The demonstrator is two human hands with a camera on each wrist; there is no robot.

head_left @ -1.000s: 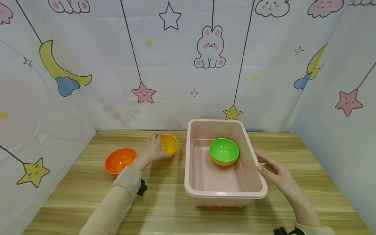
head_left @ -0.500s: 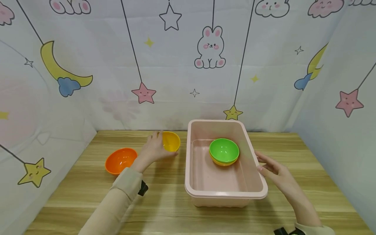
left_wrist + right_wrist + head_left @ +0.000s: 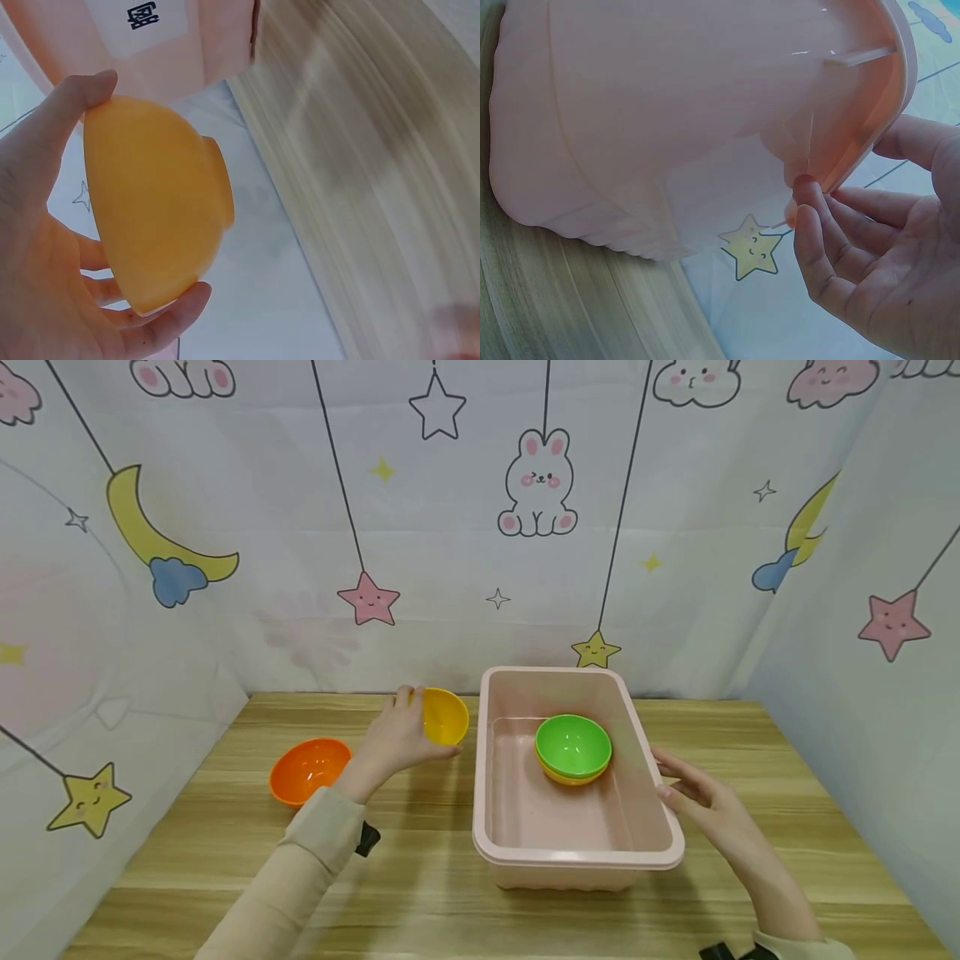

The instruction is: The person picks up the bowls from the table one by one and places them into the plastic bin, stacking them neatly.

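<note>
My left hand point(image 3: 393, 735) grips a yellow bowl point(image 3: 447, 717) by its rim, thumb on the near side and fingers on the far side. In the left wrist view this yellow bowl point(image 3: 154, 202) is tipped on its side, clear of the table. My right hand point(image 3: 708, 802) holds the right rim of a pink plastic bin point(image 3: 577, 858). The right wrist view has its thumb at the rim and the fingers curled beneath. Inside the bin a green bowl point(image 3: 572, 746) sits nested in another yellow bowl point(image 3: 573, 778), mostly hidden.
An orange bowl point(image 3: 309, 770) stands on the wooden table point(image 3: 420, 893), left of the bin and close to my left forearm. A white printed curtain point(image 3: 450, 552) hangs behind the table and along both sides.
The yellow bowl in my left hand has risen and shifted right, closer to the bin. My right hand, the bin and the other bowls have stayed in place.
</note>
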